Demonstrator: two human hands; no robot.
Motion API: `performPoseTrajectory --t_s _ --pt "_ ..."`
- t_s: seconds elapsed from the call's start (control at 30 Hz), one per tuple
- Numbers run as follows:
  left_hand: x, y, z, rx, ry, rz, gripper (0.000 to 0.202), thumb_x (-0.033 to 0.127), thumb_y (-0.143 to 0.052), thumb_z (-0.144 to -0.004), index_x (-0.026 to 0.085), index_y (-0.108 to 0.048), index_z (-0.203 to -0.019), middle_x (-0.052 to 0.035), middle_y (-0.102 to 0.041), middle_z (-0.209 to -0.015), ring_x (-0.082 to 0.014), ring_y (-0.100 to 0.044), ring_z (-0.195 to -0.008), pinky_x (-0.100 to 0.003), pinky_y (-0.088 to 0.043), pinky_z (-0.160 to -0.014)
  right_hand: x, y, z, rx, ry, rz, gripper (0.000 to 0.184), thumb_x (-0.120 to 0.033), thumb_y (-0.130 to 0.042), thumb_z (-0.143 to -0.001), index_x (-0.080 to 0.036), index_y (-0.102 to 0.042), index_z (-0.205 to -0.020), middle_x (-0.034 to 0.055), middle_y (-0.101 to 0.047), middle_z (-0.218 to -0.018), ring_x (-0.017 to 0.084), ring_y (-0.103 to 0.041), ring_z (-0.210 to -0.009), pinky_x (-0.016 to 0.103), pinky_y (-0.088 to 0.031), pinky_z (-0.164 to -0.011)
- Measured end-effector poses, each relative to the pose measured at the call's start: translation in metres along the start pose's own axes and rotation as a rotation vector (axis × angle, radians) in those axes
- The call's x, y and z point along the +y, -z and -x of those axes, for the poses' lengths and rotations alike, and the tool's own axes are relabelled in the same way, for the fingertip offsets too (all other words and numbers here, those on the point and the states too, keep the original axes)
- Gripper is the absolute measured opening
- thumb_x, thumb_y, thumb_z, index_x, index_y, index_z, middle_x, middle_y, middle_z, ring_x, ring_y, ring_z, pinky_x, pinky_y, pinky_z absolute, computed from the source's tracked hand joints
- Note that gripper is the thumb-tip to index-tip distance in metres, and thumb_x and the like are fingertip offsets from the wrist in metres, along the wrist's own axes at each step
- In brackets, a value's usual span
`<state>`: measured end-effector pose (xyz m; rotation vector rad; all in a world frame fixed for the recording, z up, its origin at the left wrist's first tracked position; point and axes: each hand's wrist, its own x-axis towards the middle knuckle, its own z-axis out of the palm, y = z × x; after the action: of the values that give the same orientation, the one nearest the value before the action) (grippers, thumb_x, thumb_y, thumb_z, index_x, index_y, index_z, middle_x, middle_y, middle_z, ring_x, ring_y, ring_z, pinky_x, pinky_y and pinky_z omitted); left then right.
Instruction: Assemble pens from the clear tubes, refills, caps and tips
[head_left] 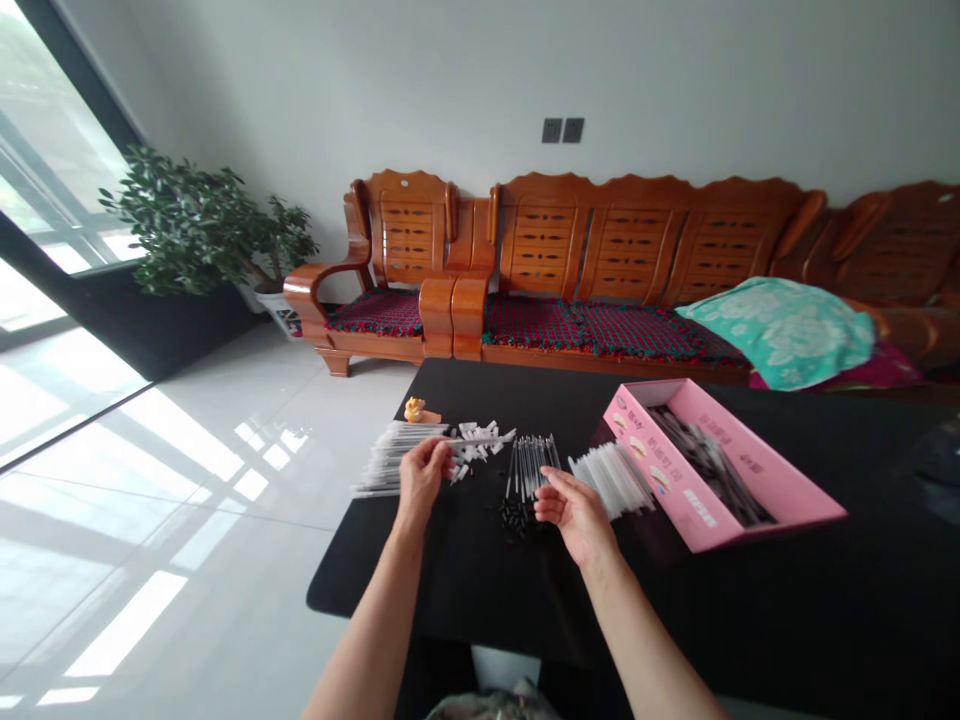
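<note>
My left hand [422, 472] pinches a thin clear pen tube [480, 440] that points right, above a pile of clear tubes [390, 455] at the table's left edge. Small white caps [480, 444] lie scattered just behind it. My right hand [571, 510] rests on the black table [525, 590], fingers loosely curled, its fingertips at a fan of thin refills [531, 462]. Little black tips [514, 517] lie in a heap just left of that hand. A row of white tubes [611, 478] lies to its right.
An open pink box [757, 500] holding dark pens [709, 462] stands at the right. A small orange figurine [415, 408] sits near the table's far left corner. Beyond are wooden sofas [600, 260], a teal cloth [787, 330], a potted plant [202, 225] and shiny floor tiles.
</note>
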<state>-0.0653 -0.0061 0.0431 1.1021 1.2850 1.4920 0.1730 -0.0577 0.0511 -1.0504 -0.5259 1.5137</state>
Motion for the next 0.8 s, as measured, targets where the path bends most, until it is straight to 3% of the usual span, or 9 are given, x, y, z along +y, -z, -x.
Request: performPoseTrajectory --t_s 0.17,0.3,0.5,0.67,0.8 --pt "-0.012 0.081 -0.025 0.256 0.003 -0.303 0.037 0.048 -0.051 -0.080 0.014 -0.063 -0.076 -0.0020 -0.063 -0.063 -0.0103 -0.048 -0.046 -0.021 -0.037 -0.043 -0.001 0.019 -0.004 0.063 0.027 0.002 0.033 -0.027 -0.083 -0.062 -0.012 -0.067 -0.087 0.0030 -0.070 -0.058 0.015 -0.065 -0.045 0.022 -0.053 -0.039" --pt "-0.020 0.112 -0.027 0.298 0.072 -0.525 0.036 0.045 -0.044 -0.081 0.016 -0.064 -0.073 -0.0028 -0.065 -0.062 -0.0128 -0.052 -0.047 -0.023 -0.039 -0.047 0.001 0.023 -0.005 0.078 0.036 -0.002 0.031 -0.026 -0.083 -0.062 -0.013 -0.067 -0.086 0.0030 -0.070 -0.058 0.015 -0.064 -0.044 0.022 -0.052 -0.039" --pt "-0.022 0.117 -0.031 0.300 0.121 -0.785 0.038 0.044 -0.042 -0.081 0.017 -0.068 -0.078 -0.0051 -0.068 -0.064 -0.0201 -0.064 -0.061 -0.027 -0.044 -0.058 0.004 0.026 -0.007 0.082 0.047 0.011 0.031 -0.027 -0.081 -0.063 -0.013 -0.067 -0.087 0.0029 -0.070 -0.058 0.015 -0.064 -0.044 0.022 -0.052 -0.039" --pt "-0.020 0.111 -0.034 0.366 0.149 -0.724 0.040 0.044 -0.049 -0.079 0.016 -0.069 -0.099 -0.0042 -0.068 -0.064 -0.0193 -0.065 -0.061 -0.027 -0.048 -0.062 0.005 0.036 -0.009 0.159 0.113 0.106 0.035 -0.033 -0.080 -0.062 -0.013 -0.066 -0.087 0.0032 -0.069 -0.057 0.016 -0.063 -0.043 0.023 -0.051 -0.037" --pt "-0.018 0.107 -0.033 0.377 0.186 -0.652 0.046 0.042 -0.052 -0.078 0.014 -0.064 -0.112 -0.0043 -0.069 -0.068 -0.0170 -0.065 -0.057 -0.026 -0.050 -0.059 0.002 0.059 -0.020 0.314 0.271 0.311 0.034 -0.040 -0.075 -0.065 -0.013 -0.065 -0.084 0.0024 -0.066 -0.052 0.016 -0.060 -0.038 0.023 -0.047 -0.033"
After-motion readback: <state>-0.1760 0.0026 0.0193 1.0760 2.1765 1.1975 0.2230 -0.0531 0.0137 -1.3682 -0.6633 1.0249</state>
